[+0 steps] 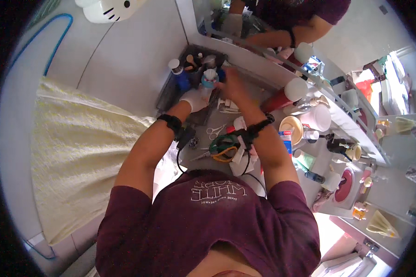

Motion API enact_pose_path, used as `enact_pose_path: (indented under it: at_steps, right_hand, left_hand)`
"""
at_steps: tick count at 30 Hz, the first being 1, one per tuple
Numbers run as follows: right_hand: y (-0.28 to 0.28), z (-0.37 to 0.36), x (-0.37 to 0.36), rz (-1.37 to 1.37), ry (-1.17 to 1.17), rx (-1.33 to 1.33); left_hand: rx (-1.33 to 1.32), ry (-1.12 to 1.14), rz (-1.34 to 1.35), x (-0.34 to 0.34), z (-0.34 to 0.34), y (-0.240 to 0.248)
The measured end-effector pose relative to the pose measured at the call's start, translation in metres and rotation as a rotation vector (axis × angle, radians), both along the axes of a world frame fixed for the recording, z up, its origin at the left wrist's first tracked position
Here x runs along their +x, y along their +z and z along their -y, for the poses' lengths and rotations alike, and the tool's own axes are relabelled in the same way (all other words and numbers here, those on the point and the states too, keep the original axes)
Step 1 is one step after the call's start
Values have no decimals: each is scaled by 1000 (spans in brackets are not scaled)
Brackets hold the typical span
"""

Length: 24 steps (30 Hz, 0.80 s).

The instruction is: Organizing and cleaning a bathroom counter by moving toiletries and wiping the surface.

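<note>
In the far corner of the counter, my left hand [197, 99], which looks white, as if gloved or strongly lit, closes round the lower part of a clear bottle with a teal band and white top [210, 79]. My right hand [232, 86] is close against the bottle's right side, by a dark blue item. Its fingers are blurred, so their grip is unclear. Left of the bottle stands a blue bottle with a white cap [182, 79]. Behind it, a dark organizer [195, 69] holds several small items, including a wooden-handled one.
Scissors [215, 132] and a green and orange coil [224, 147] lie between my forearms. On the right stand a red container with a white lid [286, 94], a white tub [316, 117] and a pink basin [344, 184]. A yellow towel [78, 152] hangs left; a mirror [282, 23] runs behind.
</note>
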State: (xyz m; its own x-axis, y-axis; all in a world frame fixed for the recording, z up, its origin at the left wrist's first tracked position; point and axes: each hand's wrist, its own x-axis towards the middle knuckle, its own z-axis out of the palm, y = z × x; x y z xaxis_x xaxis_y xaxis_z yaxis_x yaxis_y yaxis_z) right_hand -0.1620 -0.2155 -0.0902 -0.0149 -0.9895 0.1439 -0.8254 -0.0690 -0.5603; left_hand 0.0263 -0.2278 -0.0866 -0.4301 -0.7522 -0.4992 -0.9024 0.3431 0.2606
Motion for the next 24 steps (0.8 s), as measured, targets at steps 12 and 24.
enact_pose_path:
  at_steps: [12, 24]
  right_hand:
    - [-63, -52, -41, -540, 268, 241]
    - [79, -53, -3, 279, 319, 43]
  left_hand:
    - [-205, -184, -172, 16, -5, 31]
    - [105, 311, -1051, 37, -66, 97]
